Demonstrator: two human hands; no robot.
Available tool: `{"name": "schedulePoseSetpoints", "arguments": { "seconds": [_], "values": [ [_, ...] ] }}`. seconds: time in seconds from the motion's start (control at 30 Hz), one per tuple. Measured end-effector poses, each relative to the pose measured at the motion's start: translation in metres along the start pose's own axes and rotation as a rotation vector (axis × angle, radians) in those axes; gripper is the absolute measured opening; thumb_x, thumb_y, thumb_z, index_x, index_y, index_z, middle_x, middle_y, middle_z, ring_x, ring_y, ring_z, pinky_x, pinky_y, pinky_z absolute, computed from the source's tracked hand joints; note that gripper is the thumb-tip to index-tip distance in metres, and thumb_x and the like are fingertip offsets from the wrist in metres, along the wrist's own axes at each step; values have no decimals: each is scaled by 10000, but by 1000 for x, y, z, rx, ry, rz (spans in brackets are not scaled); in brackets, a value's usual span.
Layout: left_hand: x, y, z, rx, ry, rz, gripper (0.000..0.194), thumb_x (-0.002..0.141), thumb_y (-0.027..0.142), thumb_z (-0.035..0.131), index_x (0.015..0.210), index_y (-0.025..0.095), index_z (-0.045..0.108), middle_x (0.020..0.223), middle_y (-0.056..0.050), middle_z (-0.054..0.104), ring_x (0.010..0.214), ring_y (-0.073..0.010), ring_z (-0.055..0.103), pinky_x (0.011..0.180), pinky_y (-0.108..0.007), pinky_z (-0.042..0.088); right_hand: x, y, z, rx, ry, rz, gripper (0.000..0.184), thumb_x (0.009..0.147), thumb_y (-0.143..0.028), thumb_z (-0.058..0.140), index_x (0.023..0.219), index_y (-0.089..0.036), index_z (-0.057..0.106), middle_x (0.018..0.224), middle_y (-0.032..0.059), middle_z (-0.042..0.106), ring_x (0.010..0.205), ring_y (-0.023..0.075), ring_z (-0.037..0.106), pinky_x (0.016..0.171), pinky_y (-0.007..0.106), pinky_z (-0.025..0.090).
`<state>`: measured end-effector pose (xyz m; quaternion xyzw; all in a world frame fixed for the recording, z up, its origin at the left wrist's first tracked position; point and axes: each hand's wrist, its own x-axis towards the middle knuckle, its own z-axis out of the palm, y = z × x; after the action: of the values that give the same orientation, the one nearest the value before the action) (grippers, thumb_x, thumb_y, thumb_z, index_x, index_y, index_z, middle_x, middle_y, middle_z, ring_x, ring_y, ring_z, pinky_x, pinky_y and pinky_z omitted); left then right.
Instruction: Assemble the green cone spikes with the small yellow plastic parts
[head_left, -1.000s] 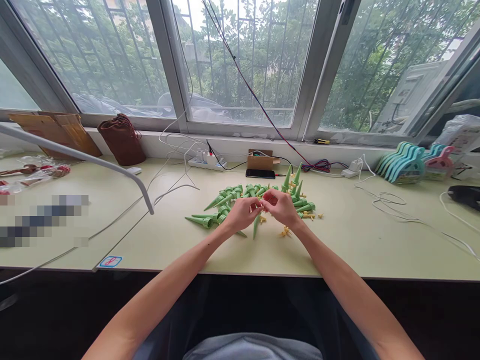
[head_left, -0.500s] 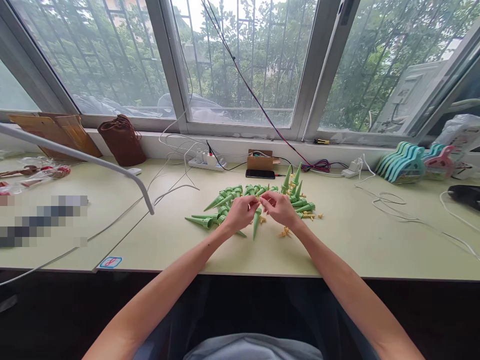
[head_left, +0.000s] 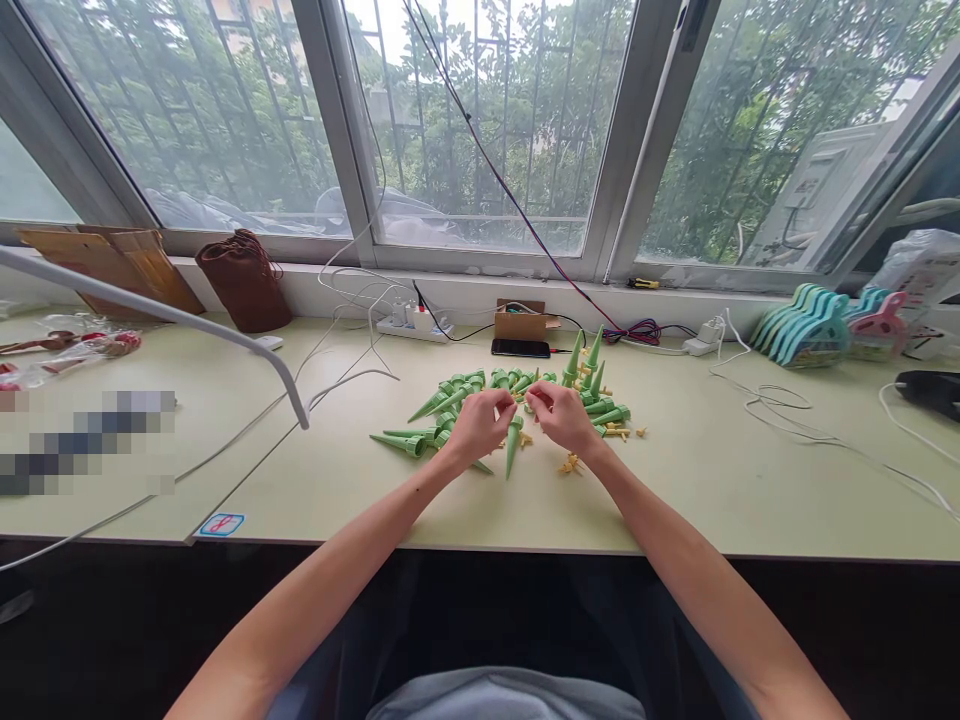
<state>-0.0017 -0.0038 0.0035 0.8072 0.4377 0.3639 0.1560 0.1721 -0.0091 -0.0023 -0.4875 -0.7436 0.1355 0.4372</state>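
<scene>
My left hand is closed in a pinch above the middle of the table. Across a narrow gap, the fingertips of my right hand are pressed together too. Whatever they pinch is too small to make out. Just below and between them lies a green plastic spike with a capped end, its tip toward me. More green spikes lie to the left and behind my hands. A few green cones stand upright beyond my right hand. Small yellow plastic pieces are scattered near my right wrist.
Behind the pile are a black phone and a small cardboard box. A grey curved lamp arm reaches in from the left. White cables trail over the right side. Turquoise plastic hangers stand at the back right.
My two hands, whose fingertips met a moment ago, have drawn slightly apart. The green spikes and yellow pieces on the table look unmoved.
</scene>
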Motion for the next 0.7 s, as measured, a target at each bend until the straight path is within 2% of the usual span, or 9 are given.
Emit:
{"name": "schedulePoseSetpoints", "arguments": {
  "seconds": [0.17, 0.3, 0.47, 0.7],
  "values": [
    [0, -2, 1, 47, -13, 6, 181, 837, 312, 561, 928, 182, 650, 936, -49, 657, 694, -152, 584, 745, -303, 457, 0, 3, 1, -11, 19, 5, 229, 898, -322, 466, 788, -190, 618, 652, 12, 615, 584, 148, 546, 609, 258, 423],
    [-2, -6, 4, 41, -95, 6, 248, 815, 315, 587, 1025, 189, 627, 975, -48, 662, 709, -161, 594, 762, -314, 462, 1, 5, 2, -12, 24, -6, 220, 893, -320, 471, 789, -190, 615, 677, 16, 622, 592, 147, 548, 610, 261, 427],
    [-3, -9, 7, 37, -195, -14, 254, 804, 301, 584, 1029, 195, 637, 945, -55, 673, 734, -183, 600, 735, -312, 465, 0, 4, 2, -10, 15, 7, 222, 891, -327, 473, 779, -193, 611, 678, 18, 626, 582, 148, 549, 599, 260, 433],
    [-3, -6, 7, 51, -180, 17, 117, 784, 257, 591, 862, 201, 658, 892, -57, 680, 874, -225, 614, 800, -318, 461, 0, 4, 2, -13, 9, 12, 216, 886, -328, 477, 774, -196, 605, 680, 17, 629, 582, 145, 553, 598, 255, 430]
  ]
}}
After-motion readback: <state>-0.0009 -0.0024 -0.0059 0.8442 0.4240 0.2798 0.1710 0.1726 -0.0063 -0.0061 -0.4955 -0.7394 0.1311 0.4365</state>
